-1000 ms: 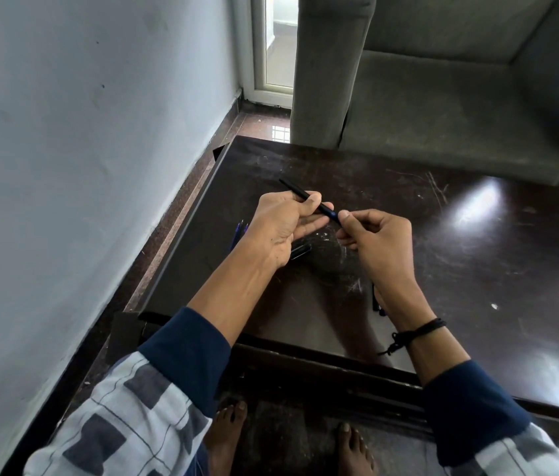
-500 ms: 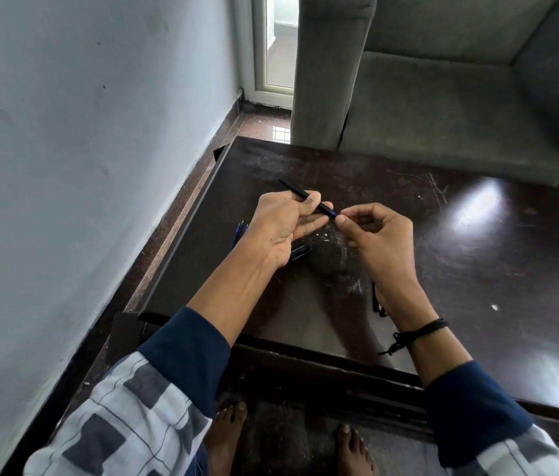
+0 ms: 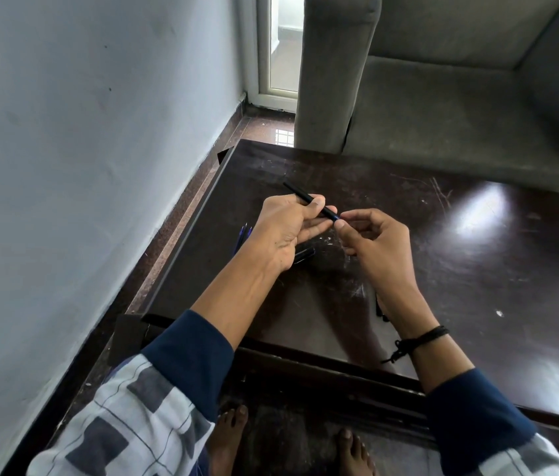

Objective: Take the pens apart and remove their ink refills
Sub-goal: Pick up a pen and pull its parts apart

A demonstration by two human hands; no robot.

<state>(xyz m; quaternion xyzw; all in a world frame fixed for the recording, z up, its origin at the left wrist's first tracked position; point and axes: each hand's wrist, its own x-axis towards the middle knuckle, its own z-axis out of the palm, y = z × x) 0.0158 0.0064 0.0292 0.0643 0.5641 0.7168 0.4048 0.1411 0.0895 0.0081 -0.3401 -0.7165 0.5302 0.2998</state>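
A: Item one, the pen point(image 3: 309, 200)?
B: Slim black barrel, matte, straight; held tilted above the table point(image 3: 477, 269). Left hand point(image 3: 285, 231) closed round its middle, thumb on top. Right hand point(image 3: 374, 242) pinches the near tip between thumb and forefinger; what sits at that tip is too small to tell.

A: Loose parts?
B: Thin blue pieces point(image 3: 244, 235) lying on the table beside the left wrist, partly hidden. A short black piece point(image 3: 304, 254) under the left palm. Small dark bits point(image 3: 380, 307) by the right forearm, unclear.

A: Surface?
B: Dark brown table, glossy, scratched and scuffed, with a bright glare patch to the right.

A: Room?
B: Pale painted wall point(image 3: 82, 166) at left, polished reddish stone floor point(image 3: 264, 128), grey upholstered sofa point(image 3: 460, 97) behind the table, white door frame point(image 3: 264, 63) beyond.

A: Person?
B: Checked sleeves with navy cuffs, black cord bracelet point(image 3: 422, 340) on the right wrist, bare feet.
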